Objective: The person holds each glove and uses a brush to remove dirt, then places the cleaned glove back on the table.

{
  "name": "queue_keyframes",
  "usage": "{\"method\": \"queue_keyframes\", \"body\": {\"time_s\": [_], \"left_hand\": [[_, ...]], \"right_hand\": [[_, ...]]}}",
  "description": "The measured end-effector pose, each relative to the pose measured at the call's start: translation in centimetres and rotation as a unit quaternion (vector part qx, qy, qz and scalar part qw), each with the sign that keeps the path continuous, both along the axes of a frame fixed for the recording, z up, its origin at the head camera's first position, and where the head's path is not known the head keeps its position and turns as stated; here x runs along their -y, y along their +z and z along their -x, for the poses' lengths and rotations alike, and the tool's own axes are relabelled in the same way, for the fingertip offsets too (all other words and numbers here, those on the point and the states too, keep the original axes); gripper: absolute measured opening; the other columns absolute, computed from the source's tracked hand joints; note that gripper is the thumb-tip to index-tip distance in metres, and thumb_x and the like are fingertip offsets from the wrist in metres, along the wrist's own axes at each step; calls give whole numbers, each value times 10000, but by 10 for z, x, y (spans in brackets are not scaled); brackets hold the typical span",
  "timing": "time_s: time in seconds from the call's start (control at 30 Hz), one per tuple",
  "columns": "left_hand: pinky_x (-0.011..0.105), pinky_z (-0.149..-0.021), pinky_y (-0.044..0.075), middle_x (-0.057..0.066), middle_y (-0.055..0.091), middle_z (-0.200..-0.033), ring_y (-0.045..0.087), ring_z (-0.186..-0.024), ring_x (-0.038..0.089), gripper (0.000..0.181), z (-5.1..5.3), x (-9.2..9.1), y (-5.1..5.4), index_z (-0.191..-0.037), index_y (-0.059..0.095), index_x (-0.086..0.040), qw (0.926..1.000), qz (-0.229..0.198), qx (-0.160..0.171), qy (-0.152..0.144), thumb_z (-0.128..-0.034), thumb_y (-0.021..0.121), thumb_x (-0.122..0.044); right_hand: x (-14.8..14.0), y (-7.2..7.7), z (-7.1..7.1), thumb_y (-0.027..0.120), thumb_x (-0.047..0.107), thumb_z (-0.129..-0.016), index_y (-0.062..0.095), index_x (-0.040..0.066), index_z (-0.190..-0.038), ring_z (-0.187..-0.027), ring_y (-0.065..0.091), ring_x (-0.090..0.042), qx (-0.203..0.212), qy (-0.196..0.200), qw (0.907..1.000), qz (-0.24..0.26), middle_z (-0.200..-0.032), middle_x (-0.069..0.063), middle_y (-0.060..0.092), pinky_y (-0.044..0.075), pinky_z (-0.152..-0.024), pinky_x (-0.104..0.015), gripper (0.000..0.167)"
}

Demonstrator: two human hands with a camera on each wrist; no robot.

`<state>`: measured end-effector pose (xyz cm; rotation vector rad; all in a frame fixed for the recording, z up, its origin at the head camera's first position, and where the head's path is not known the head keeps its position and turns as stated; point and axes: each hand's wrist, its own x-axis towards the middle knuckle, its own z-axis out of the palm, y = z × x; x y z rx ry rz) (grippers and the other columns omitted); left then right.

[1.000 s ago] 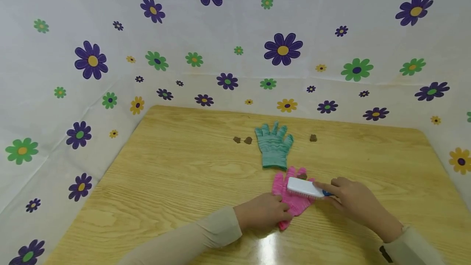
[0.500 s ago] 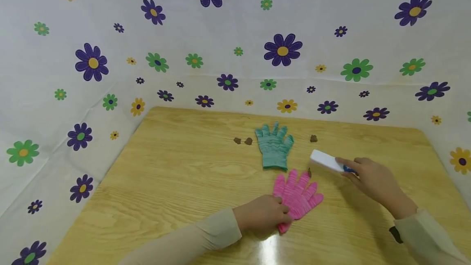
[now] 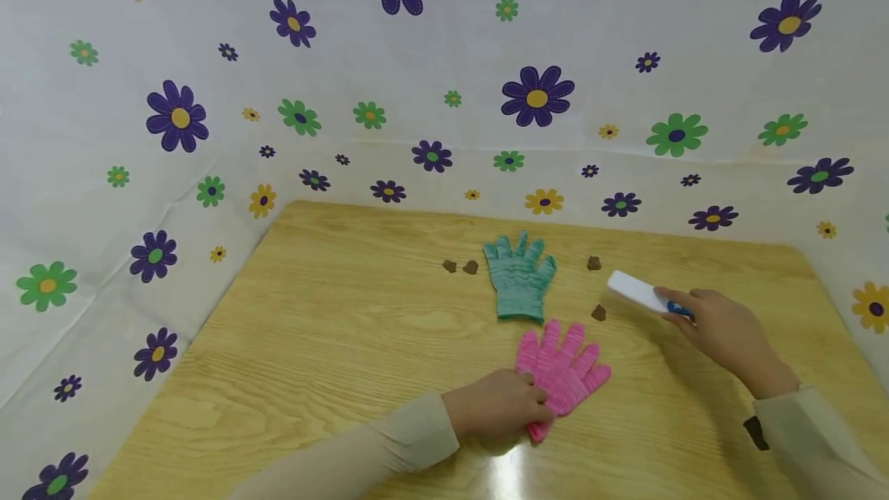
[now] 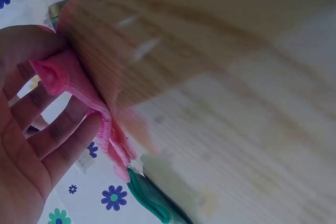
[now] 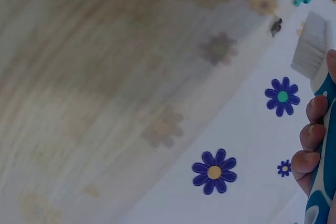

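A pink knit glove [image 3: 566, 373] lies flat on the table, fingers pointing away. My left hand [image 3: 496, 405] holds its cuff end; the left wrist view shows the bunched pink fabric [image 4: 79, 80] between thumb and fingers. In my right hand [image 3: 729, 338] is a brush with a white head [image 3: 635, 290] and a blue-and-white handle [image 5: 323, 166], raised above the table to the right of the glove. Its pale bristles [image 5: 308, 51] show in the right wrist view. A small brown lump [image 3: 599, 313] sits on the table between the pink glove and the brush.
Beyond the pink glove lies a green glove [image 3: 521, 284]. Two brown lumps [image 3: 471, 267] are left of it, and another brown lump [image 3: 593, 262] is to its right. A flower-patterned white sheet [image 3: 444, 60] stands behind the wooden table [image 3: 333, 315].
The brush has lifted off the pink glove and moved right and away. A brown lump at the glove's fingers has shifted off onto the table. My left hand has stayed in place.
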<state>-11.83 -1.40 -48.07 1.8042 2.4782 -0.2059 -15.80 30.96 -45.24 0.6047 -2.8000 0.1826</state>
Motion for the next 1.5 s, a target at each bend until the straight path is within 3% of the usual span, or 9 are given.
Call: {"method": "queue_keyframes", "body": {"time_s": [0.27, 0.4, 0.67, 0.87, 0.93, 1.1, 1.27, 1.43, 1.5], "left_hand": [[143, -570, 316, -158, 582, -835, 455, -700, 33, 63, -3, -8, 2, -929, 624, -303, 9998, 5, 218, -14, -869, 636, -320], [147, -571, 313, -157, 574, -828, 446, -692, 35, 57, -3, -10, 1, -919, 617, -303, 9998, 51, 194, -10, -870, 634, -327], [145, -593, 327, -161, 573, -819, 446, -695, 37, 51, -6, -12, 0, -903, 609, -310, 10000, 71, 28, -28, -860, 634, -320], [157, -586, 331, -149, 575, -821, 459, -704, 45, 40, -6, -15, 1, -891, 614, -306, 9996, 215, 152, 109, -864, 628, -280], [164, -585, 332, -145, 571, -817, 454, -703, 48, 39, -6, -17, 1, -884, 616, -305, 9994, 231, 195, 161, -860, 631, -278], [170, -609, 341, -150, 568, -827, 454, -716, 50, 53, -7, -24, 0, -885, 613, -313, 9985, 247, 405, 263, -869, 620, -263], [179, -607, 377, -140, 597, -879, 514, -758, 51, 107, -1, -40, -1, -921, 628, -320, 9979, 190, 379, 493, -869, 619, -227], [224, -703, 465, -129, 639, -937, 582, -801, 61, 112, 19, -68, -5, -963, 632, -323, 9957, -10, 281, 883, -893, 605, -240], [311, -880, 481, -25, 599, -1229, 583, -1080, 157, 303, 27, -81, -8, -1208, 573, -269, 9938, -157, 202, 1083, -906, 594, -281]], "right_hand": [[14, -5, -4, 742, 240, -784, 667, 148, -1156, -614, 581, -160, 648, 525, 9963, -191, -802, -96, 666, 489, -528, -359, 390], [7, -10, 1, 725, 216, -801, 659, 133, -1171, -618, 568, -158, 779, 274, 9965, -119, -809, -108, 667, 484, -534, -366, 385], [-23, -5, 12, 717, 176, -808, 623, 81, -1189, -575, 568, -231, 415, -517, 9977, -150, -816, -200, 665, 444, -459, -389, 404], [-18, -5, 12, 707, 228, -821, 642, 121, -1197, -678, 636, -240, 926, 122, 9956, -120, -884, -168, 696, 506, -578, -426, 396], [-21, -7, 13, 712, 224, -815, 649, 116, -1188, -686, 644, -253, 916, 122, 9956, -179, -870, -169, 696, 510, -578, -433, 393], [-43, -8, 15, 696, 188, -828, 609, 68, -1218, -552, 517, -192, 614, -782, 9948, -198, -851, -229, 667, 401, -439, -346, 418], [-56, -2, 12, 686, 189, -846, 593, 38, -1221, -485, 403, -174, 256, -1174, 9927, 70, -802, -263, 646, 262, -405, -283, 416], [-57, 2, 5, 622, 233, -903, 519, 6, -1274, -511, 444, -197, 884, -1680, 9808, 437, -926, -339, 623, 293, -414, -297, 448], [-55, 0, 0, 599, 237, -919, 485, -15, -1283, -532, 472, -209, 1236, -1905, 9718, 640, -958, -350, 614, 317, -419, -305, 457]]}}
